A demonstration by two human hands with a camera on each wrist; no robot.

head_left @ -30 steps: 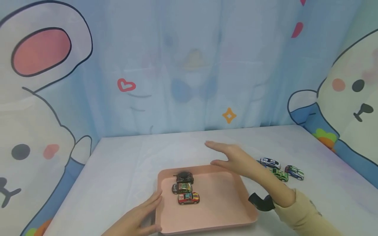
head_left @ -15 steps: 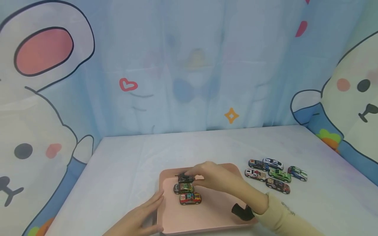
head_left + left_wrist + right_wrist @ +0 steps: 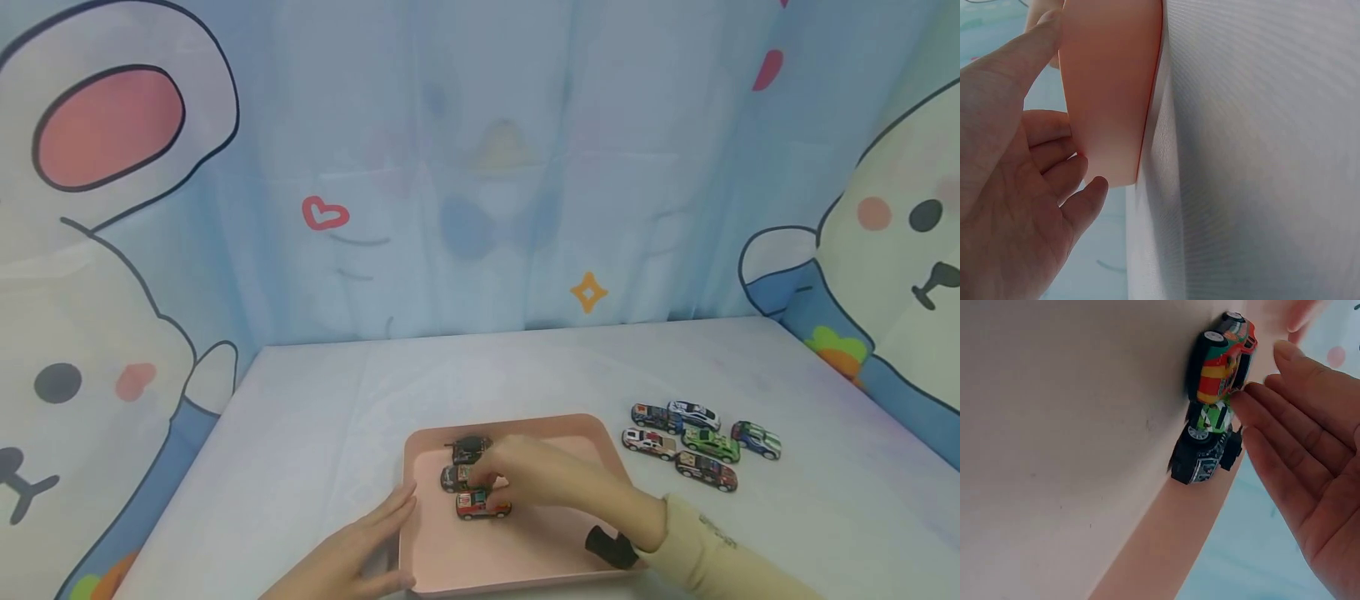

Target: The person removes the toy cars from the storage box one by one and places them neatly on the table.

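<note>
A pink tray (image 3: 555, 546) holds three toy cars in a column at its left: a black one with an open-looking top (image 3: 468, 448), a green one (image 3: 453, 478) and a red-and-yellow one (image 3: 470, 504). My right hand (image 3: 531, 471) reaches over the tray, partly hiding the green car. In the right wrist view its extended fingertips meet the green toy car (image 3: 1216, 417), while the thumb stays apart from the cars. My left hand (image 3: 348, 546) rests against the tray's left side; in the left wrist view its fingers lie loosely along the tray wall (image 3: 1110, 81).
On the white table (image 3: 322, 433), right of the tray, lie several more toy cars, among them a bright green one (image 3: 710, 445) and a white-and-blue one (image 3: 693, 414). A patterned blue curtain (image 3: 487, 250) hangs behind the table. A black strap (image 3: 611, 547) hangs at the right wrist.
My right hand has come from above the tray's far right side down to the cars, first at the black car, then nearer me to the green one. The left hand stays put.
</note>
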